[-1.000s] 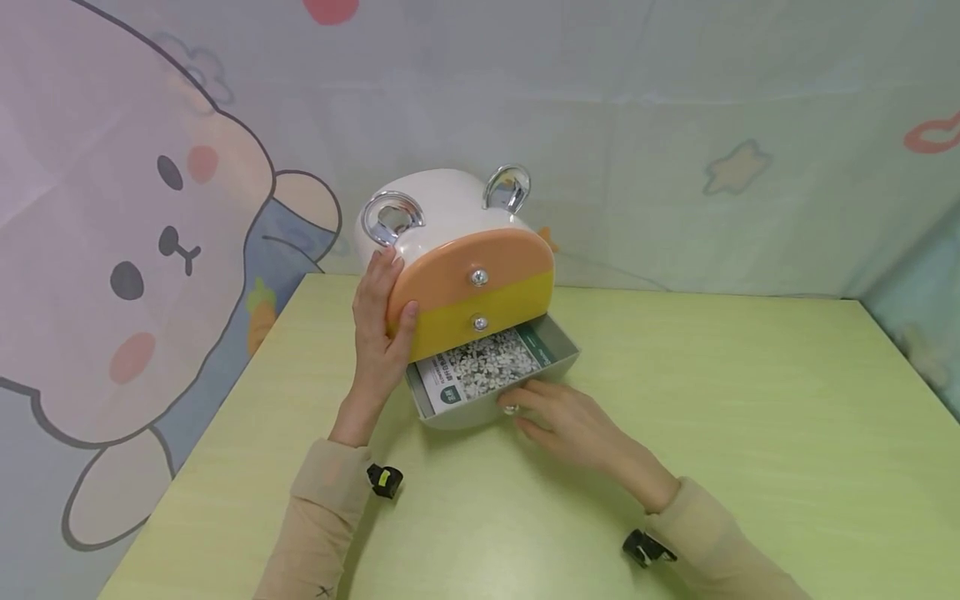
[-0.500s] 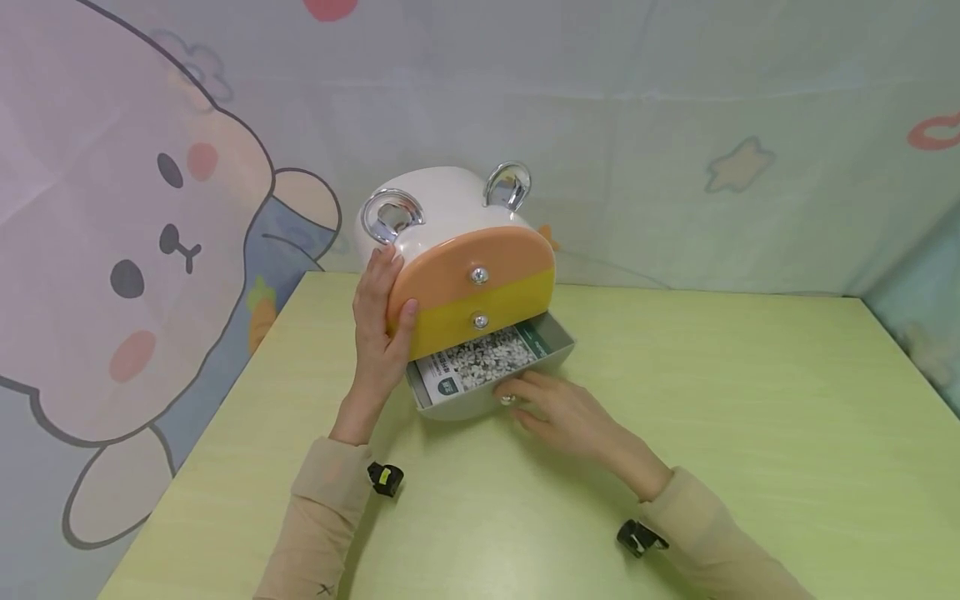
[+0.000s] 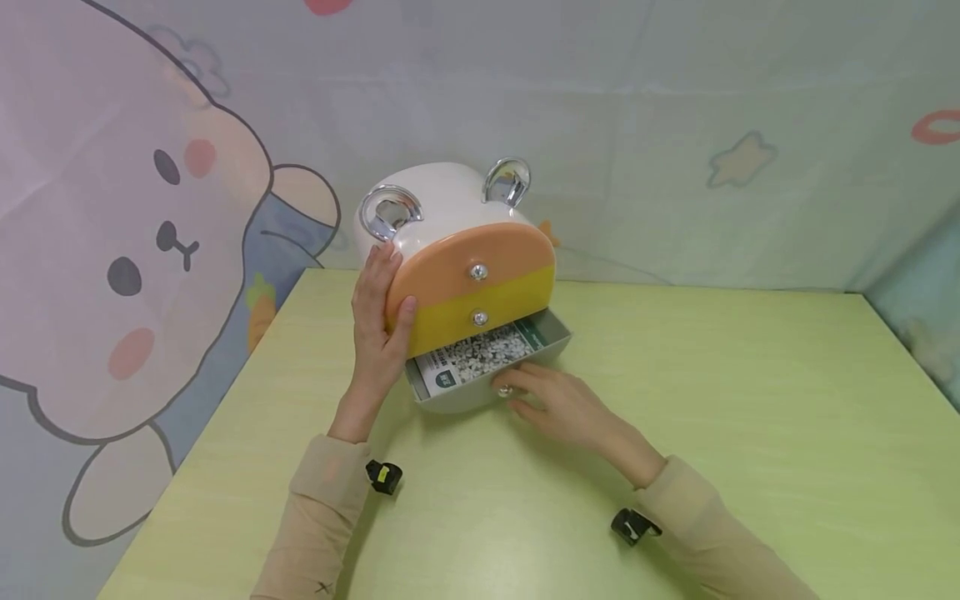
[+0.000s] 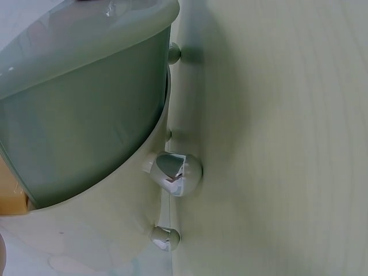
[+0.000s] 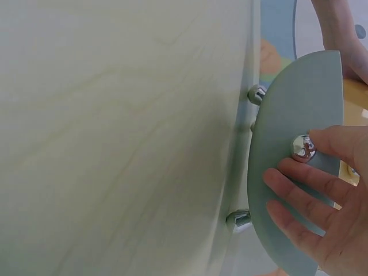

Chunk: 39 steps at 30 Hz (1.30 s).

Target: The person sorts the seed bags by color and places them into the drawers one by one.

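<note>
A small animal-shaped drawer cabinet stands on the table, with a white body and silver ears. Its orange upper drawer and yellow middle drawer are closed. The grey-green bottom drawer is partly pulled out and holds a box printed with white flowers. My left hand rests along the cabinet's left side, thumb on the front edge. Between the thumb and index finger of my right hand is the bottom drawer's silver knob; its other fingers touch the drawer front.
The pale green table extends to both sides and in front. Behind it hangs a cartoon-printed cloth. Short silver feet hold the cabinet off the tabletop. A black wrist camera sits at each cuff.
The bottom drawer has slid a little further into the cabinet. My right hand has moved inward with its knob. My left hand keeps its place on the cabinet side.
</note>
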### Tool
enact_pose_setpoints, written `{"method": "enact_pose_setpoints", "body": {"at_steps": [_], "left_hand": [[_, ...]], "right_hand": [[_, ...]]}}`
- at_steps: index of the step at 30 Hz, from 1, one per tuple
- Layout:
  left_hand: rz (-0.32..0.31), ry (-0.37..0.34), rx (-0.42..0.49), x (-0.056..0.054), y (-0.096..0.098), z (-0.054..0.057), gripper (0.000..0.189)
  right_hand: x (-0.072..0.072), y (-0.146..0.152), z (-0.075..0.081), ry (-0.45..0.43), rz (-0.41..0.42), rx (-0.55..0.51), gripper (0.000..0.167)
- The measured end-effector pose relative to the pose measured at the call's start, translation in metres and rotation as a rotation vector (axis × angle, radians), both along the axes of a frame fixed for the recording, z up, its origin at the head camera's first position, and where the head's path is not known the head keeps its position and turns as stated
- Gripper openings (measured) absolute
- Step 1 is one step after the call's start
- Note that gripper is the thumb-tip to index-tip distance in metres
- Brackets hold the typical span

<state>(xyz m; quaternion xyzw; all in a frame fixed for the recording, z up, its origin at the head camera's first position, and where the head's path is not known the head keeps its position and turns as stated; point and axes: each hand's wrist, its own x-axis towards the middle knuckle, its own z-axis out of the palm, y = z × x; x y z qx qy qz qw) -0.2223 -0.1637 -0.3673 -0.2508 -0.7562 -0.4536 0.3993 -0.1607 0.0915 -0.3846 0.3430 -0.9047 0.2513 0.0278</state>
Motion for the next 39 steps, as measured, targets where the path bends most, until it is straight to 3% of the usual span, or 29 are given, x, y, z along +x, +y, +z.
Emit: {"method": "enact_pose_setpoints", "body": {"at_steps": [29, 39], "left_hand": [[-0.032, 0.009, 0.049, 0.001, 0.001, 0.003, 0.045], [-0.028, -0.014, 0.043, 0.002, 0.002, 0.001, 0.045]], "right_hand": [[-0.018, -0.012, -0.003, -0.015, -0.029, -0.047, 0.023], [-0.020, -0.015, -0.004, 0.025, -0.027, -0.065, 0.022]]}}
